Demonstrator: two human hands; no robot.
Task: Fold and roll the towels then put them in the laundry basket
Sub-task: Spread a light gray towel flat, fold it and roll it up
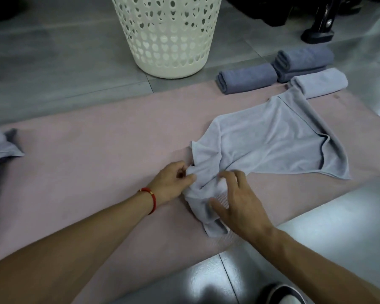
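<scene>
Loose towel: a pale grey towel [270, 139] lies crumpled on the pink mat [92, 154], right of middle, its near end bunched under the hands.
Left hand: the left hand [171, 183], a red bracelet [150, 197] on its wrist, pinches the bunched near corner between thumb and fingers.
Right hand: the right hand [239, 202] hovers over the same bunch, fingers spread and relaxed, gripping nothing.
Rolled towels: three rolls sit at the mat's far right edge, a dark one [247, 81], a bigger dark one [303, 61] and a pale one [320, 83].
Basket: a white laundry basket [169, 34] stands on the grey floor beyond the mat.
Left edge: more grey cloth [0, 145] lies heaped there.
</scene>
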